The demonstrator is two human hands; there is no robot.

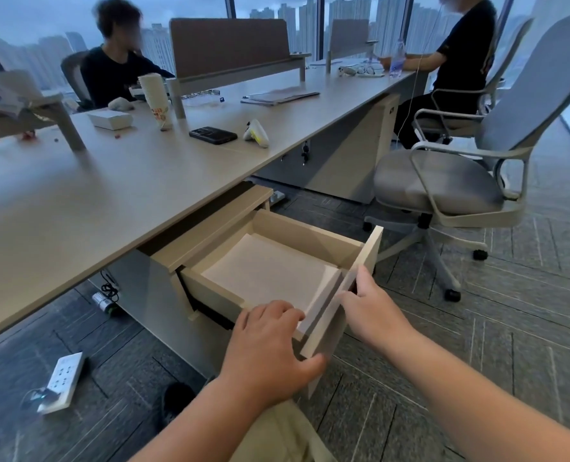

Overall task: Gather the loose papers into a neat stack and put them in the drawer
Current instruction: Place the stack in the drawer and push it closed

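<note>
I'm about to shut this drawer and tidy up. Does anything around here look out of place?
A white power strip lies loose on the carpet at an angle, left of the open drawer. On the desk, a tall stack of paper cups leans. The papers lie flat in the drawer.

Dim, bluish daylight enters through the windows (277,15) behind, shadows stay soft, and wide-angle distortion bends the slightly blurred edges.

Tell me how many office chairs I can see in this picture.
2 clearly. A grey chair stands empty on the right beside the desk; another chair holds the seated person far left. The person far right is seated too, but that seat is hidden.
</note>
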